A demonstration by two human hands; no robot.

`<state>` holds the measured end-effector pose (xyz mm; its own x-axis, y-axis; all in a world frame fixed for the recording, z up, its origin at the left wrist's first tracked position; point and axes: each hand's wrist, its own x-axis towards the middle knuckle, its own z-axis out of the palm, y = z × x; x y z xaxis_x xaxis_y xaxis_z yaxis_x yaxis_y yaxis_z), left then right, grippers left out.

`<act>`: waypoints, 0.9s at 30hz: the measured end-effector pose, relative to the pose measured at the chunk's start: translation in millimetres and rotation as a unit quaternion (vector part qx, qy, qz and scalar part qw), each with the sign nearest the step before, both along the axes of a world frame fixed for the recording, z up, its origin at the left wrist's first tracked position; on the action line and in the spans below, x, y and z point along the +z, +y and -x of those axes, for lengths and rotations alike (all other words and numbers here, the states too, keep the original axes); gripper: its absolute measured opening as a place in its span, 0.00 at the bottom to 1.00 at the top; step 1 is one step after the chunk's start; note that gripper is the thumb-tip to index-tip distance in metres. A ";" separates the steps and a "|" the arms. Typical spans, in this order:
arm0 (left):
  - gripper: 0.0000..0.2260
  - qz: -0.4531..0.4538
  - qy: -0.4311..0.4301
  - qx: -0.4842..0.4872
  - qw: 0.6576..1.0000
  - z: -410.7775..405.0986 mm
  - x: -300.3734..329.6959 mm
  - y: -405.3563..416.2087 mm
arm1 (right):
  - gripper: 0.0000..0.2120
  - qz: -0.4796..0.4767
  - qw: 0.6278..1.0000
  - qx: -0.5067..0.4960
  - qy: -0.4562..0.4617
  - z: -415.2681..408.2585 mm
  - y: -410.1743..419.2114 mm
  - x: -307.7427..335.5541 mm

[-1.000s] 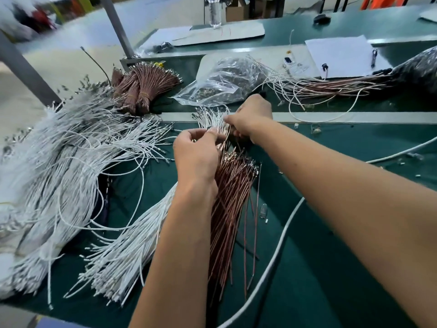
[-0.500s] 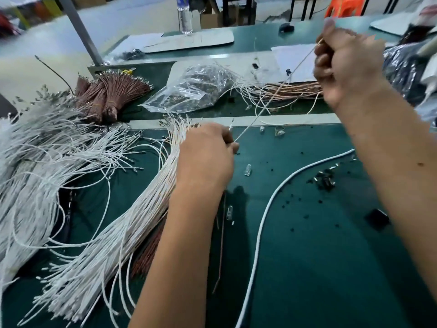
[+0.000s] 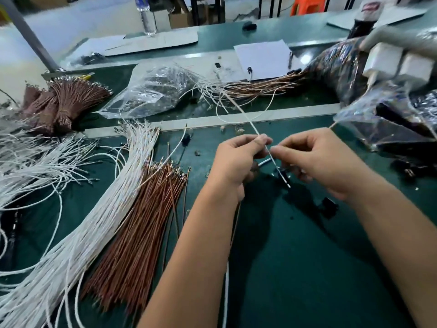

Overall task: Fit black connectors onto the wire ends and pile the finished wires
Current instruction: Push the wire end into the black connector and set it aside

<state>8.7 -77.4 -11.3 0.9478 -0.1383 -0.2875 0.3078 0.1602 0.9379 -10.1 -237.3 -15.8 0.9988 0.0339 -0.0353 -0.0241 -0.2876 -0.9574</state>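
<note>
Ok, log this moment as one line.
left hand: pinches white wire | right hand: pinches same wire | connector: cannot tell | loose wires: on green table

A clear water bottle stands at the far edge. A white paper sheet lies nearby. An orange stool sits beyond.

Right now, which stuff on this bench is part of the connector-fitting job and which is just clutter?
In the job:
- white wire pinched by left hand and right hand
- loose white wires
- loose brown wires
- black connectors on the mat
- pile of wires behind

Lying about:
- water bottle
- paper sheet
- tied brown bundles
- clear plastic bag
</note>
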 end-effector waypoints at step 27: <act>0.15 0.109 -0.190 -0.182 0.959 0.9 -32.2 47.3 | 0.07 -0.184 0.945 -0.022 -0.268 12.8 14.6 6.9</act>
<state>7.7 -30.1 -43.5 0.8563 -0.4964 0.1428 0.0230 0.3128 0.9495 -22.8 -222.8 -8.9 0.8703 -0.0973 0.4828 0.4892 0.0580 -0.8702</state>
